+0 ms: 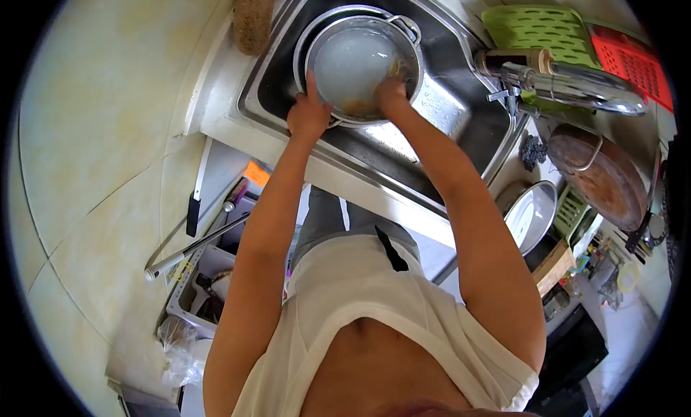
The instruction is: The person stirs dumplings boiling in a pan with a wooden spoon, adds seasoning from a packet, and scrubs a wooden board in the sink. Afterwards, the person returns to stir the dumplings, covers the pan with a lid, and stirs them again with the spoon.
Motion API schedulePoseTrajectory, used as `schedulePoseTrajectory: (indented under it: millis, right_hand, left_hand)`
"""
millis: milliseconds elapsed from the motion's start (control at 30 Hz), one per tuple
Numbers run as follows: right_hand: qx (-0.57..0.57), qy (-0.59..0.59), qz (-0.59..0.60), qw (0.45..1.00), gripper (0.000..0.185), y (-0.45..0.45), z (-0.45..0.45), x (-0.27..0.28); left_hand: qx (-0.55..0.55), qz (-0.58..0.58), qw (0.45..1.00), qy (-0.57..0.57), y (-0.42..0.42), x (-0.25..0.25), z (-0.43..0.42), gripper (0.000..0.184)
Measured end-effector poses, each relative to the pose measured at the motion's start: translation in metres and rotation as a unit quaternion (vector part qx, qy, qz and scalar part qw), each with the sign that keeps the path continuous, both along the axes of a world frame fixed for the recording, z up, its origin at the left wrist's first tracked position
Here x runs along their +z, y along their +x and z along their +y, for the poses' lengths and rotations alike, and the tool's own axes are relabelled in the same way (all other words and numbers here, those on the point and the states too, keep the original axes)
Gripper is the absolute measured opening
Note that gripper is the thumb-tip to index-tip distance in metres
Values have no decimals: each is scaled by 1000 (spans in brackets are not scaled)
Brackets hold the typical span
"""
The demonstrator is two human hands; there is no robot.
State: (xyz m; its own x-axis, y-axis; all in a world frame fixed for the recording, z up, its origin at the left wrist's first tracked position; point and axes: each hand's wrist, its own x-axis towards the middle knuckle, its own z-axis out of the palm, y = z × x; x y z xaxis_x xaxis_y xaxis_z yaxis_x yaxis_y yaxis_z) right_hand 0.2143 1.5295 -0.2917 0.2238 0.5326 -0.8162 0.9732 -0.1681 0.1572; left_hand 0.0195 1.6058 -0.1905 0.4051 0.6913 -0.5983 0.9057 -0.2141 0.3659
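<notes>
A metal pot (311, 51) with loop handles, full of cloudy water (353, 61), sits within a larger metal basin (301, 39) in the sink. My left hand (309, 117) grips the pot's near-left rim by a handle, its index finger stretched along the edge. Inside the pot, at the right, my right hand (391, 93) is closed with its fingertips out of sight. Beside those fingers shows a brownish-gold patch (398, 68); whether it is a held scrubber or something else is unclear.
The steel sink (446, 93) has a chrome faucet (576, 89) at its right. Green (540, 32) and red (633, 61) plastic baskets stand behind. A brown pan or lid (601, 176), dark scourer (533, 152) and metal bowl (533, 215) lie right. A brown loofah-like object (253, 17) rests left.
</notes>
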Motion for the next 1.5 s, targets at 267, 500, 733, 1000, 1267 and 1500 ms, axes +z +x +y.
schedulePoseTrajectory:
  millis: [267, 500, 733, 1000, 1267, 1500]
  right_hand:
    - [-16, 309, 274, 911, 19, -47, 70, -58]
    - [-31, 462, -62, 884, 26, 23, 76, -30]
    - [-132, 302, -47, 943, 38, 2, 30, -17]
    - [-693, 449, 399, 399, 43, -73, 93, -54]
    - [-362, 242, 538, 722, 26, -46, -7, 1]
    - [286, 104, -123, 945, 23, 65, -8, 43]
  left_hand:
    - [57, -79, 995, 24, 2, -62, 14, 79]
    - [84, -148, 985, 10, 5, -57, 20, 68]
    - [177, -271, 941, -99, 8, -70, 30, 52]
    - [206, -250, 932, -163, 16, -30, 29, 46]
    - [125, -330, 935, -38, 14, -44, 25, 45]
    - [131, -360, 923, -41, 12, -50, 24, 45]
